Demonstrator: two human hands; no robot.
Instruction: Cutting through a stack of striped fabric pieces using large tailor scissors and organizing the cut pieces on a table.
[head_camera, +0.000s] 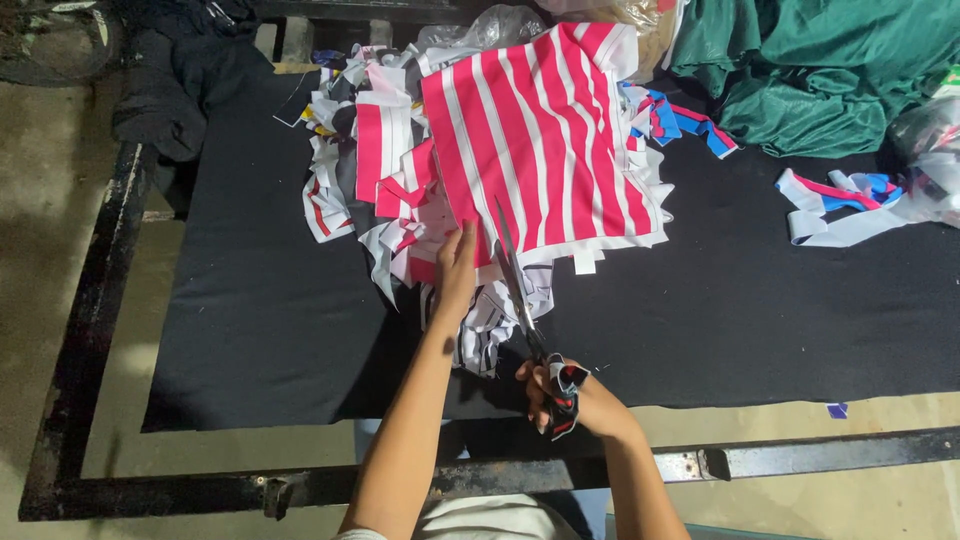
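A pink-and-white striped fabric piece (545, 140) lies on top of a heap of cloth scraps on the black table cover (760, 310). My left hand (456, 270) presses flat on the near left corner of the striped fabric. My right hand (565, 395) grips the handles of a pair of scissors (515, 285), whose handles are wrapped in cloth. The long blades point away from me, and their tips lie on the near edge of the striped fabric, just right of my left hand.
Striped offcuts (370, 190) are piled left of the fabric. Green cloth (810, 70) is bunched at the back right, with white, pink and blue strips (850, 205) near it. Dark clothing (190, 70) lies at the back left. A black metal frame (760, 458) borders the table.
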